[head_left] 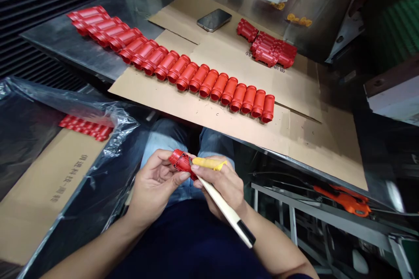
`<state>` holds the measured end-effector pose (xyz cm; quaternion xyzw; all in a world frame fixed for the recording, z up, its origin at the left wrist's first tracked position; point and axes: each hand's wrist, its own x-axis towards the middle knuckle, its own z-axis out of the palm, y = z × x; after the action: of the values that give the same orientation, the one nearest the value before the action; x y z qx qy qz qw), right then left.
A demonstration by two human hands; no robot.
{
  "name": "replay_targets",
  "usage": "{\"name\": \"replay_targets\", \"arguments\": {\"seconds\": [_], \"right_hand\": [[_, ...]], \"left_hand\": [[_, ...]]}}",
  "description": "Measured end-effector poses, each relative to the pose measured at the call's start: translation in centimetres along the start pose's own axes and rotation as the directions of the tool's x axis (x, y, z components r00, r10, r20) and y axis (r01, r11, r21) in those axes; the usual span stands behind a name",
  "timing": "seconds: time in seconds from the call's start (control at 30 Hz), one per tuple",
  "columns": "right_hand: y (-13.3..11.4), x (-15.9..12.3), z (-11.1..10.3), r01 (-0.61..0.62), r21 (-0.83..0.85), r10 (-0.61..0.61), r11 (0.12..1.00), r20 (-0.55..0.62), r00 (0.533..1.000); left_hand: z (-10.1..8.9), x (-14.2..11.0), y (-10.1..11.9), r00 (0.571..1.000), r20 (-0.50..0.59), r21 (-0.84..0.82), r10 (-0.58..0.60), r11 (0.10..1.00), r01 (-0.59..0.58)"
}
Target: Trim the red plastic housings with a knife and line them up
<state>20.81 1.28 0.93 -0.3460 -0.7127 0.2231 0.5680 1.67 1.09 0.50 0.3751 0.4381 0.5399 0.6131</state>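
Note:
My left hand (153,187) grips a small red moulded plastic part (181,162) between thumb and fingers, above my lap. My right hand (222,185) is shut around a slim cream-handled hand tool (225,209) with a black end and yellow tape (207,164) wrapped near its tip. The tip meets the red part, and my fingers hide the working end. Beyond my hands, a long row of red cylindrical plastic parts (209,83) lies on flattened cardboard (229,126).
A heap of red parts (273,50) and a smartphone (214,20) lie on the cardboard, which rests on a steel table (75,48). At left, more red parts (87,126) lie under clear plastic sheeting, above a cardboard box (46,192). An orange tool (343,200) sits low at right.

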Motion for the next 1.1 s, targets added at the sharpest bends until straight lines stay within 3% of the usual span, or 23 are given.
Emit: {"name": "replay_targets", "arguments": {"seconds": [0.7,1.1], "right_hand": [[-0.5,-0.6,0.4,-0.063,0.001,0.063,0.998,-0.010,0.998],[-0.8,-0.4,-0.6,-0.079,0.029,0.078,0.996,0.024,0.997]], "left_hand": [[0.2,-0.4,0.1,0.999,-0.035,0.004,0.008,1.000,-0.008],[0.2,-0.6,0.0,1.000,-0.017,0.001,-0.004,1.000,0.004]]}}
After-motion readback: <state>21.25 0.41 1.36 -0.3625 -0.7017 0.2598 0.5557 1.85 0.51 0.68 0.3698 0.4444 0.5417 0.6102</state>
